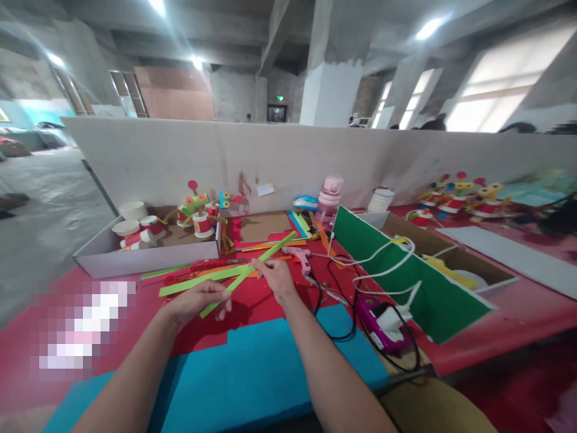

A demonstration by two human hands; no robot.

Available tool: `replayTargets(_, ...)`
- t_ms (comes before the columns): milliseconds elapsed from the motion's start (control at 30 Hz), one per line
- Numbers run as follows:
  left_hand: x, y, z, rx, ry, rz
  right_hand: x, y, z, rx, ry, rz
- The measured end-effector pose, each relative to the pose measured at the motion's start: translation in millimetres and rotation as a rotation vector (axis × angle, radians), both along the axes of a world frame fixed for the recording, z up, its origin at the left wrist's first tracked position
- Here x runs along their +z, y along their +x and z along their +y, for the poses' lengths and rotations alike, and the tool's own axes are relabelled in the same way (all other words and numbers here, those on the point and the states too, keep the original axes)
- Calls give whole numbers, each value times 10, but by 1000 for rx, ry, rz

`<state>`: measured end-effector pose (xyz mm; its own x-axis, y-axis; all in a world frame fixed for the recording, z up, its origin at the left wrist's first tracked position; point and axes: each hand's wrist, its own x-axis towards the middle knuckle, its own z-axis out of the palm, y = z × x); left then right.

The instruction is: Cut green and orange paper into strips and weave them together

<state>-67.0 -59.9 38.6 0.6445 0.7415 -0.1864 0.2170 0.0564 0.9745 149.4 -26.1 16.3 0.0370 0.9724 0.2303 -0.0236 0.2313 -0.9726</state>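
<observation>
A light green paper strip point(242, 278) runs slantwise between my two hands above the red tabletop. My left hand point(205, 299) pinches it near its lower end, thumb on top. Closer to the middle of the strip, my right hand point(276, 278) grips it between thumb and fingertips. A second green paper strip point(189, 284) meets it by my right fingertips and points left; whether the two are joined I cannot tell. Just beyond my right hand lies a pink hot glue gun point(298, 258).
A white box point(148, 260) with paper cups and cup figures stands left. To the right, a green-sided box point(396, 270) has white cables over it, beside a purple power strip point(383, 328). Blue sheets point(234, 373) lie in front. A pink bottle point(330, 195) stands near the partition point(279, 150).
</observation>
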Motion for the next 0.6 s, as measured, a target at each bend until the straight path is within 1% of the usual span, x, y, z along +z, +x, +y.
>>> replayTargets(133, 26, -135, 24, -92, 20, 62, 45, 251, 96, -105, 84, 100)
replayTargets(233, 32, -213, 47, -133, 35, 114, 62, 381, 142, -184, 139, 124)
replayTargets(367, 76, -312, 57, -184, 60, 171, 68, 466, 190, -335, 106, 141)
replayTargets(433, 94, -358, 63, -191, 64, 180, 53, 482, 212, -414, 68, 253)
replayTargets(467, 93, -374, 68, -169, 63, 167, 42, 480, 219, -436, 47, 331)
replayTargets(500, 85, -384, 74, -131, 62, 139, 30, 467, 219, -440, 22, 406)
replayTargets(533, 70, -384, 81, -80, 59, 99, 19, 441, 212, -413, -8, 465)
replayTargets(567, 49, -374, 87, -27, 56, 52, 10, 399, 195, -346, -41, 499)
replayTargets(600, 25, -353, 93, 15, 49, 8, 5, 341, 169, -239, -75, 508)
